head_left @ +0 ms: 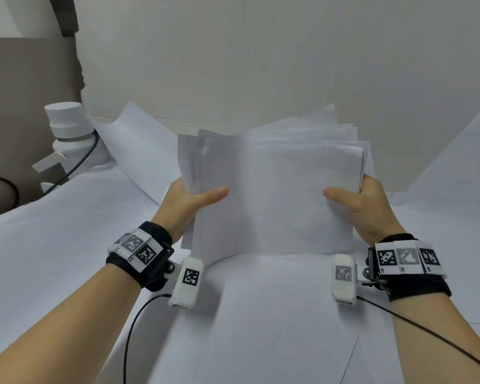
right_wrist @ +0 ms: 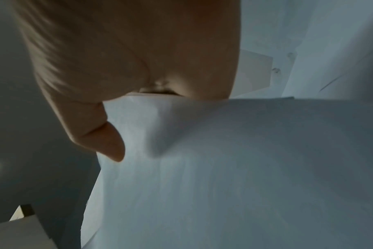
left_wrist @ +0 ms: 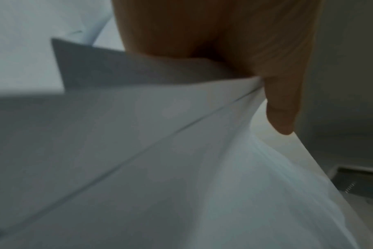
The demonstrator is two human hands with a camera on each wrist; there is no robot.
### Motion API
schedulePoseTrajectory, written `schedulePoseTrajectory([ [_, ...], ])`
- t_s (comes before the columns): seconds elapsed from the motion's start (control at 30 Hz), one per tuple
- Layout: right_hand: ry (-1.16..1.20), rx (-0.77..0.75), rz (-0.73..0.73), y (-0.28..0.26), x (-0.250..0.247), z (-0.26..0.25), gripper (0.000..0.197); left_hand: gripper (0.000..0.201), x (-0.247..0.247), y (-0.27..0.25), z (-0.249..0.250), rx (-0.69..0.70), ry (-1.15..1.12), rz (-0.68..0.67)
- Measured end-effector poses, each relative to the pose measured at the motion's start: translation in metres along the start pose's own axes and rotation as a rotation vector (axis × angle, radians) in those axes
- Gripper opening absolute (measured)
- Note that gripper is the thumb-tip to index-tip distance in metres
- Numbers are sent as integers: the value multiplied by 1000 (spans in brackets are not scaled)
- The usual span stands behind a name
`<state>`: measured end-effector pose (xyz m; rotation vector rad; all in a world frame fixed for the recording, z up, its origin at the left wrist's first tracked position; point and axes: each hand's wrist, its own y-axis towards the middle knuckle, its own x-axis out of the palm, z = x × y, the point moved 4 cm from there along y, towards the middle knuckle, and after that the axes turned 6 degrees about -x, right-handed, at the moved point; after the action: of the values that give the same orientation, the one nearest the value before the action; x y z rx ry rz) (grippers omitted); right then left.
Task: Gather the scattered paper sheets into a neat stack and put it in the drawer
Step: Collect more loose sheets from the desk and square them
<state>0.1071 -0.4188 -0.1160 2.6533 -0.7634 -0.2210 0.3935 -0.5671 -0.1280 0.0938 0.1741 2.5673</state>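
A stack of white paper sheets (head_left: 275,195) stands nearly upright on its lower edge in the middle of the head view. Its far sheets fan out unevenly at the top and left. My left hand (head_left: 189,200) grips the stack's left side, thumb across the front sheet. My right hand (head_left: 363,203) grips the right side the same way. In the left wrist view my thumb (left_wrist: 281,107) presses on the paper stack (left_wrist: 160,151). The right wrist view shows my thumb (right_wrist: 109,139) on the paper stack (right_wrist: 224,160). No drawer is in view.
More white sheets (head_left: 67,245) cover the surface under and around my hands, and one (head_left: 455,151) rises at the right. A white cylindrical device (head_left: 67,128) with a black cable stands at the back left. A pale wall (head_left: 261,51) is behind.
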Motion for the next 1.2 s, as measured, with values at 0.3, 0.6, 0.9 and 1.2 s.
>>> schedulePoseTrajectory([
  [0.3,-19,-137,108,-1,0,-21,24,22,-33,1,19,118,116,206],
  [0.6,90,-8,-42,-3,-11,-16,34,60,-34,-6,7,-18,176,-23],
  [0.9,-52,-105,166,-1,0,-23,75,48,-1,6,3,66,39,166],
  [1.2,-573,-411,144,-9,9,-61,86,59,-3,1,13,117,97,75],
])
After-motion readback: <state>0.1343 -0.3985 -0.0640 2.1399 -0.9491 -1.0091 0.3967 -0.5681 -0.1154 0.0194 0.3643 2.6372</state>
